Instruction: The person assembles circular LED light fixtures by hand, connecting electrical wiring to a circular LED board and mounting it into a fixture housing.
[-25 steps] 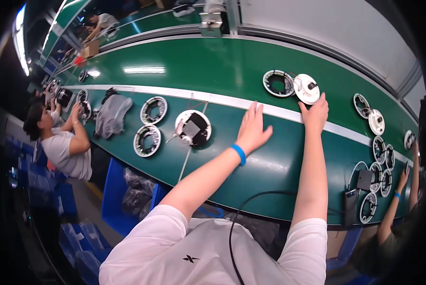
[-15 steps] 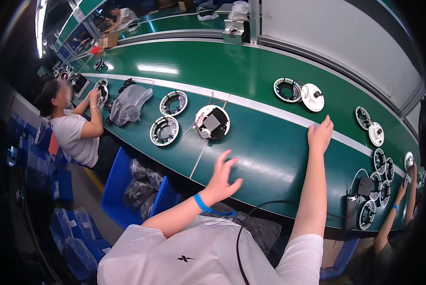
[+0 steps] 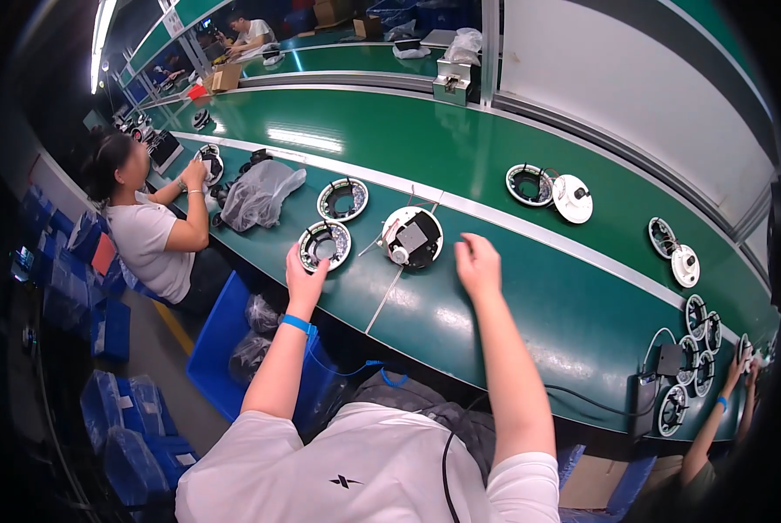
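Observation:
My left hand [image 3: 304, 281], with a blue wrist strap above it, has its fingers and thumb at the near rim of a white ring-shaped housing [image 3: 345, 254] with a dark inner ring. Just beyond lies a second such ring housing [image 3: 361, 202]. To the right of the held ring, a round white unit [image 3: 390, 224] carrying a black part with a grey square plate and thin wires rests on the green bench. My right hand [image 3: 479, 264] hovers beside that unit, apart from it, with loosely bent fingers and nothing in them.
On the green belt [image 3: 321, 109] lie a ring and white disc [image 3: 573, 199] joined by wires, and another such pair [image 3: 685, 266]. Several rings [image 3: 672, 410] and a black box [image 3: 641, 401] sit right. A clear bag [image 3: 264, 193] and a co-worker [image 3: 151, 227] are left.
My left hand has moved left onto the near ring housing. My right hand has come back from the belt's edge, leftward, to beside the round white unit.

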{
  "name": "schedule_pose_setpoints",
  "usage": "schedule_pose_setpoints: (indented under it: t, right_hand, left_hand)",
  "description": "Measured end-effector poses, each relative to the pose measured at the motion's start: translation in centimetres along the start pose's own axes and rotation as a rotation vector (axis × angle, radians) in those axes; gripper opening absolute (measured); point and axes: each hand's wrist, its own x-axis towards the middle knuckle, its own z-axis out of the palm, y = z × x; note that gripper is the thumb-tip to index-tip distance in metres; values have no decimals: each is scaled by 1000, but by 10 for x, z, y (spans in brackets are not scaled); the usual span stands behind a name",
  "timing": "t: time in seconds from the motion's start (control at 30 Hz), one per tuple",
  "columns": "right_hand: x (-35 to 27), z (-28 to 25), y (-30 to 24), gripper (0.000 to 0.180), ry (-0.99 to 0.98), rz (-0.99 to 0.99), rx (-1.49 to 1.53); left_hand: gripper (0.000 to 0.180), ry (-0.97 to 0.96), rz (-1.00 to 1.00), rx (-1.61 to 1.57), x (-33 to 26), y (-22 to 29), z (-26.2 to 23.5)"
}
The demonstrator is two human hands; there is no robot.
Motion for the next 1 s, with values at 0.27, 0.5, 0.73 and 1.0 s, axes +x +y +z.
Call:
schedule_pose_setpoints:
  t: [0.27, 0.5, 0.73, 1.0]
  right_hand:
    - [10, 48, -15, 37, -329, 464, 645]
    - [-1, -10, -12, 24, -265, 719, 1033]
    - [-15, -52, -20, 24, -265, 776, 1097]
    - [-32, -55, -21, 24, -201, 807, 1158]
  left_hand:
    - [88, -78, 65, 294, -3, 20, 12]
    - [81, 2, 223, 180, -36, 57, 15]
    - [65, -324, 655, -186, -55, 156, 30]
    - [55, -354, 753, -214, -60, 169, 48]
